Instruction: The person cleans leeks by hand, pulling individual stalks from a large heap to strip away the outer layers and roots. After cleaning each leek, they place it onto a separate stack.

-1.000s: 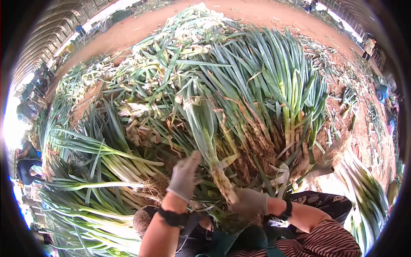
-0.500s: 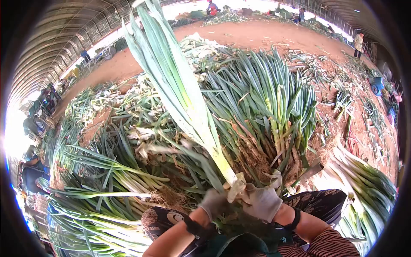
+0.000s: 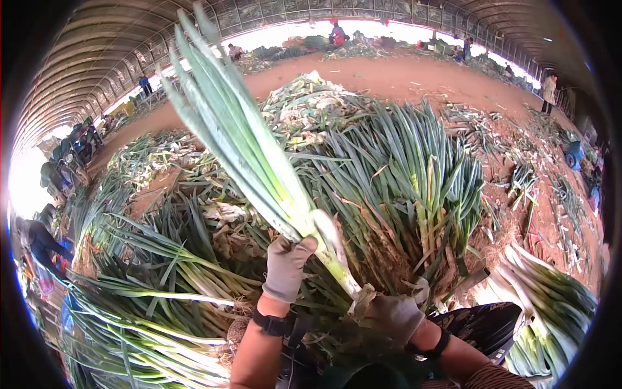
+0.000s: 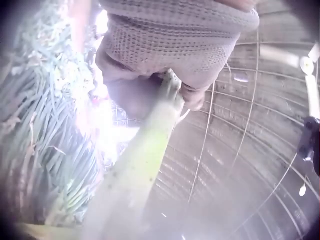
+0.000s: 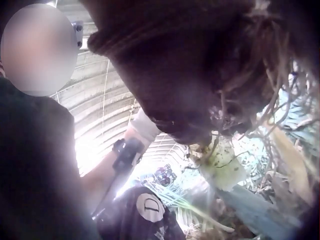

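Observation:
I hold one long leek [image 3: 259, 162] up in front of me, its green leaves fanning toward the upper left. My gloved left hand [image 3: 288, 262] grips the pale stalk partway up; in the left wrist view the glove [image 4: 175, 45] wraps the stalk [image 4: 145, 165]. My gloved right hand [image 3: 389, 316] holds the root end low by my lap. The right wrist view shows that glove [image 5: 200, 85] closed round stringy roots [image 5: 250, 95], with a loose peeled skin [image 5: 225, 167] hanging below.
A big heap of unpeeled leeks [image 3: 402, 188] lies ahead, roots toward me. Cleaned leeks lie at left [image 3: 162, 259] and in a bundle at right [image 3: 551, 305]. Behind is a dirt floor [image 3: 402, 78] under an arched greenhouse roof, with distant people [image 3: 337, 32].
The leek has come up off the heap and now stands raised. My left hand has slid from the root end up the stalk; the right hand stays at the roots.

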Demonstrator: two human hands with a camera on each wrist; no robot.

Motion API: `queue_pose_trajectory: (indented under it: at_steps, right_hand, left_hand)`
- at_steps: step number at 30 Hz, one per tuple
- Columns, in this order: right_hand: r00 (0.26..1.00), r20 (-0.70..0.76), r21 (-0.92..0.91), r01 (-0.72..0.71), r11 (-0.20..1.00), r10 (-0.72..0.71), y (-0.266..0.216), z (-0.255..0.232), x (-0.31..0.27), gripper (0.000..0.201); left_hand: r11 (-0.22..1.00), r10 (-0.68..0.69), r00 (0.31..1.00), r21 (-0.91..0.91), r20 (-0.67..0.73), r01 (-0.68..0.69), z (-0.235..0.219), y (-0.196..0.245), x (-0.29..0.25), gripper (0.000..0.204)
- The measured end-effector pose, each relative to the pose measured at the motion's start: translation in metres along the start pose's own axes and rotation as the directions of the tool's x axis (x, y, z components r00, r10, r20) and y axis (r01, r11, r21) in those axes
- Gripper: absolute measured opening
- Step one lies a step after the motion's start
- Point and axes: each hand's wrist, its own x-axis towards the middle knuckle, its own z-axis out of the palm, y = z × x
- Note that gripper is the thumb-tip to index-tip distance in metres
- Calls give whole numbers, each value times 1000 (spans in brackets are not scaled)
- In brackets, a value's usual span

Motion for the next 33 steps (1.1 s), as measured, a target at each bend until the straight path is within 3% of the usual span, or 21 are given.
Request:
queue_pose_trajectory:
  at_steps: [3,4,5,7,10,13,14,17,18,21,22,25,26,29,30,31,33]
  right_hand:
    - [944,-324,32,-46,998,54,-5,-40,9,33]
    - [931,-341,99,-107,989,134,1,-46,14,40]
    - [918,-340,191,-143,971,202,1,-51,21,41]
    - [869,-366,371,-191,909,332,-7,-63,49,42]
    - [863,-495,596,259,760,94,9,-44,109,48]
    - [945,-251,718,35,695,212,1,-47,124,49]
    - [948,-219,768,22,640,230,-8,-50,122,47]
    - [934,-325,798,185,574,149,-6,-24,127,44]
    - [944,-283,865,176,470,167,-10,-19,123,42]
    - [874,-395,783,160,601,283,-26,-12,120,42]
    - [825,-488,667,142,731,285,-29,-11,119,38]
    - [838,-386,664,-38,747,386,-31,-4,108,29]
    - [827,-397,713,4,701,399,-33,-2,99,24]
    - [863,-205,798,-125,589,462,-3,28,63,33]
    - [840,-173,768,-213,604,515,8,35,50,34]
    - [811,-143,731,-300,613,567,21,42,37,34]
    - [810,-30,808,-326,491,586,68,70,16,42]
  left_hand:
    - [950,15,999,-312,28,-5,-13,-31,2,17]
    - [966,-153,985,-223,-85,131,-9,-33,-6,20]
    - [986,-144,985,-92,-97,135,0,-27,-10,20]
    - [995,-85,996,-58,6,85,-1,-34,-7,18]
    - [985,-6,998,-174,56,16,20,-23,-6,19]
    - [994,-24,999,-107,41,28,24,-12,-10,24]
    - [994,-74,996,-73,48,77,23,-9,-8,27]
    - [998,-67,998,-16,14,67,21,-9,-12,28]
    - [999,-30,999,27,-12,31,22,-6,-13,28]
    - [1000,-22,989,13,-146,24,26,-9,-11,27]
    - [998,53,977,32,-205,-47,30,-10,-8,24]
    - [994,99,956,69,-277,-83,25,-29,-5,22]
    - [993,109,949,75,-297,-91,15,-38,-2,22]
    - [992,119,891,16,-438,-124,9,-16,10,22]
    - [986,166,865,110,-474,-129,2,-15,13,19]
    - [997,77,863,54,-499,-58,5,0,10,18]
    - [986,165,873,78,-459,-145,-10,-24,10,18]
